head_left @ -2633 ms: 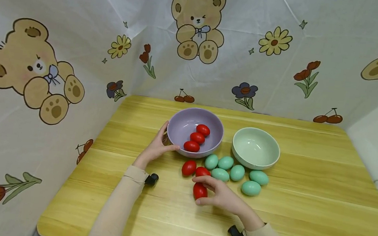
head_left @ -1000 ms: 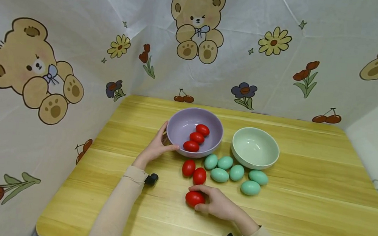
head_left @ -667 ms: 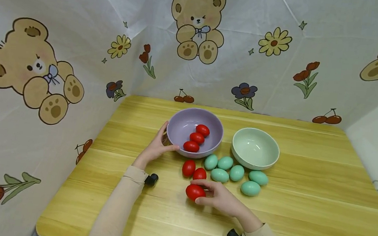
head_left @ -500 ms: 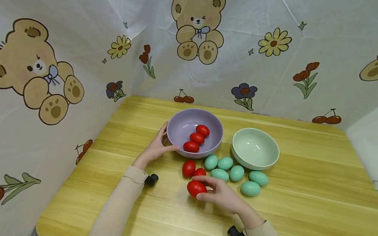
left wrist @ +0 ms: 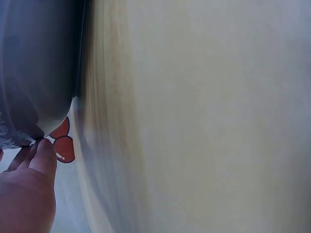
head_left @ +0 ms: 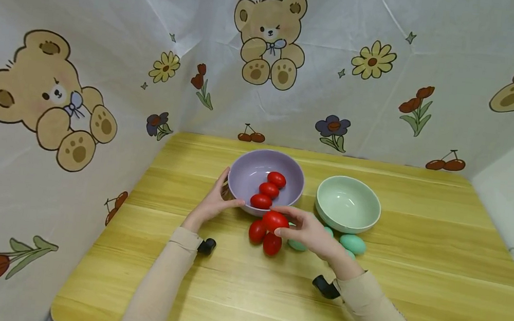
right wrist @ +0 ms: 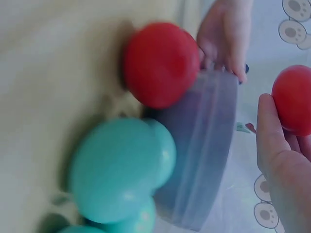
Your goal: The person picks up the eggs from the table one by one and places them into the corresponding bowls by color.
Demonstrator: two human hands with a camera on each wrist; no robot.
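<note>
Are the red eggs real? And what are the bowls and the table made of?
The red eggs look like plastic or painted wood: even colour, smooth, with small shiny spots. The purple bowl and green bowl look like glazed ceramic, though they could be plastic; light gleams inside the green one. The table shows yellow wood grain, maybe a printed layer.

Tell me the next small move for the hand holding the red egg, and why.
Probably carry it forward over the rim and set it down inside. The right hand pinches a red egg just short of the purple bowl, which already holds three red eggs and is steadied by the left hand.
</note>
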